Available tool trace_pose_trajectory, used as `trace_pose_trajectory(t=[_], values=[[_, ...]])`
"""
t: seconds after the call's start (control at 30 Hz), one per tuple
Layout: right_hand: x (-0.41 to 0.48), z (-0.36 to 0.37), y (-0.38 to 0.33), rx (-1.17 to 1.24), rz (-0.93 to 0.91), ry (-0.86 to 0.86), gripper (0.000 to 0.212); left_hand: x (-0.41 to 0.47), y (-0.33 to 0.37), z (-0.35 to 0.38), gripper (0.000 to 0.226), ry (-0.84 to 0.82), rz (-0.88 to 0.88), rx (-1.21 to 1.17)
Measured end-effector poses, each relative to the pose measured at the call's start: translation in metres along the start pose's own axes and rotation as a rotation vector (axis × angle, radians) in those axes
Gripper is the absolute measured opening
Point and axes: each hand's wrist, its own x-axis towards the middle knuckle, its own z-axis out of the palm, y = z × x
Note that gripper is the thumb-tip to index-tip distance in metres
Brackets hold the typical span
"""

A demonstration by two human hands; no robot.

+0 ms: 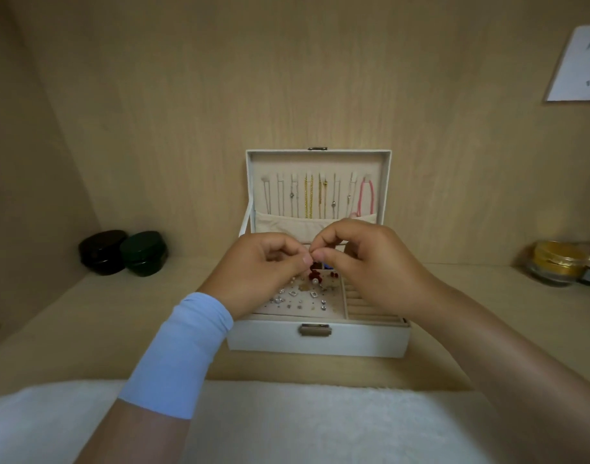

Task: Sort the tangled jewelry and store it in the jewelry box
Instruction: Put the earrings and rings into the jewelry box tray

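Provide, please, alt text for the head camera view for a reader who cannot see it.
The left hand and right hand together pinch a small red-and-pearl jewelry piece over an open white jewelry box on a wooden shelf. Necklaces hang in its lid and small earrings dot its tray; two dark round cases stand at left, a gold-lidded jar at right.
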Motion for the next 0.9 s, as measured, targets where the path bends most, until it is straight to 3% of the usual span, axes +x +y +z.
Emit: trace_pose_trajectory(t=[0.2,0.33,0.63,0.9], values=[[0.000,0.002,0.003,-0.454,-0.036,-0.243,0.006,-0.008,-0.022,-0.012,0.006,0.041,0.036,0.316],[0.001,0.006,0.000,-0.602,-0.073,-0.332,0.010,-0.010,-0.028,-0.014,0.010,-0.006,0.117,0.493],[0.000,0.015,-0.001,-0.695,-0.111,-0.323,0.016,-0.012,-0.027,-0.010,0.017,-0.101,0.155,0.588],[0.001,0.007,-0.001,-0.607,-0.102,-0.409,0.013,-0.011,-0.029,-0.008,0.018,-0.111,0.162,0.593]])
